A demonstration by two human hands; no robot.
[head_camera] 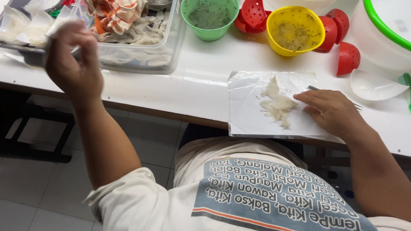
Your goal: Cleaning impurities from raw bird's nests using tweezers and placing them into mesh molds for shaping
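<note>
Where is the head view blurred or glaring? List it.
Head view: the left hand is smeared by motion blur, as is the pale thing it holds; the right hand and the white fibrous clump are sharp; soft glare streaks the clear plastic sheet; lighting is even, shadows faint.

green bowl (pixel 209 19), yellow bowl (pixel 295 30), red scoops (pixel 347 57), perhaps strainers

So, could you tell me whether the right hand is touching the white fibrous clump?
Cannot tell: in the head view, right hand fingertips reach the white clump's edge, contact unclear.
</note>
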